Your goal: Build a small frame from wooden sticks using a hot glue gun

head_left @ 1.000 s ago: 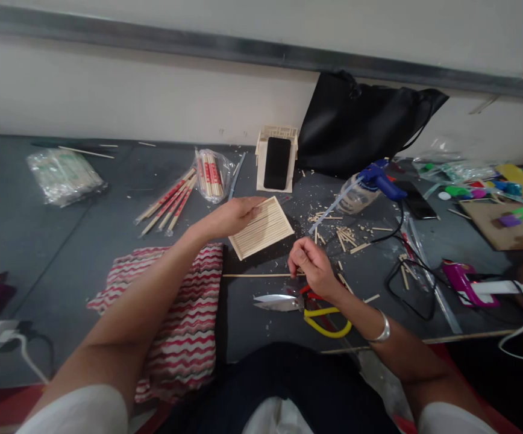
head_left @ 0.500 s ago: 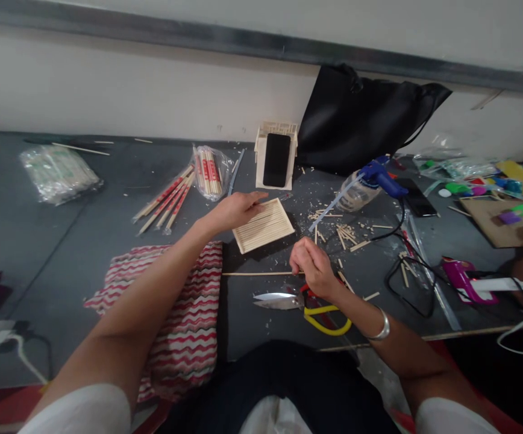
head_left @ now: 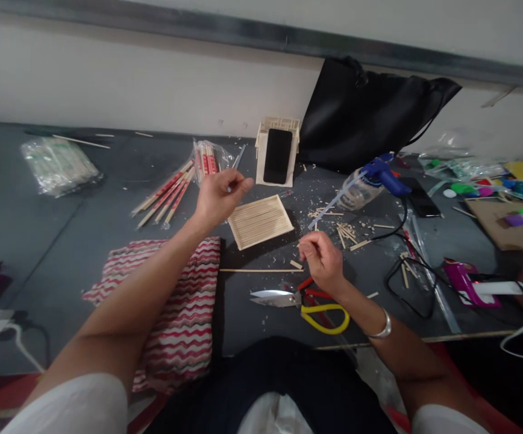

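My left hand [head_left: 220, 198] is raised at the left end of a small tray [head_left: 261, 222] made of thin wooden sticks with a raised rim. Its fingers are curled towards the thumb; whether anything tiny sits between them is hidden. Fingers folded, my right hand [head_left: 323, 260] hovers right of the tray, over the scissors' handles, and I cannot see into its grip. The scissors [head_left: 276, 298], with one yellow and one red handle, lie with their blades pointing left. A long thin stick [head_left: 261, 270] rests between tray and scissors, near a short cut stick piece [head_left: 296, 264].
A phone [head_left: 278, 155] leans on a stick-built model at the back. Chopstick packs [head_left: 166, 193] lie left, above a striped cloth [head_left: 178, 313]. A blue glue gun [head_left: 381, 175] rests on a jar, its cord [head_left: 392, 232] trailing right. Stick scraps [head_left: 346, 235] litter the table.
My left hand has left the tray, moving up and left, and its fingers have curled in. The right hand has shifted slightly right, uncovering a short stick piece.
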Available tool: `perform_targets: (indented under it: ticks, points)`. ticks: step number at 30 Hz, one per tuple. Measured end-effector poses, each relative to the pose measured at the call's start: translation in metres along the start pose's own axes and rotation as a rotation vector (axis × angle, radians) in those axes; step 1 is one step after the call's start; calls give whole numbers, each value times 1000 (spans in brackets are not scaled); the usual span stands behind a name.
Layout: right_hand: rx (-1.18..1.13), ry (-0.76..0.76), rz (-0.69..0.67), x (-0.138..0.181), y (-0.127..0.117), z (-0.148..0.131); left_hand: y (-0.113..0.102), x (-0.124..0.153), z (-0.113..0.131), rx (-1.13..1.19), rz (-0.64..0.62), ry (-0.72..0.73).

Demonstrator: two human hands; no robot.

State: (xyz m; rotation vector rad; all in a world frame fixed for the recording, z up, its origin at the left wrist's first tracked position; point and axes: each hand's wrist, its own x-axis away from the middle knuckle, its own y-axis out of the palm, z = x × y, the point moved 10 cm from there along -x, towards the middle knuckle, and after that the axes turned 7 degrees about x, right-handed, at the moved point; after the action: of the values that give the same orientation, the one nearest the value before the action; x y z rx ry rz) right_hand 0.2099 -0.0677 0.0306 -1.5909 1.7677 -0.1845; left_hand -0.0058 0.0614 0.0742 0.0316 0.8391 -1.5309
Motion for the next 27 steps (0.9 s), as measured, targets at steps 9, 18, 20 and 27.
perform_targets:
  ticks: [9, 18, 20, 27]
  points:
    - [126, -192, 10, -9, -4, -13, -3, 0, 1, -15, 48, 20]
    - [173, -269, -47, -7, 5, -19, 1, 8, 32, 300, -23, 13]
    - [190, -288, 46, -6, -5, -24, 16, 17, 42, 511, -116, -89]
    - [248, -309, 344, 4, -42, -35, 81, 68, 68, 1128, -407, -516]
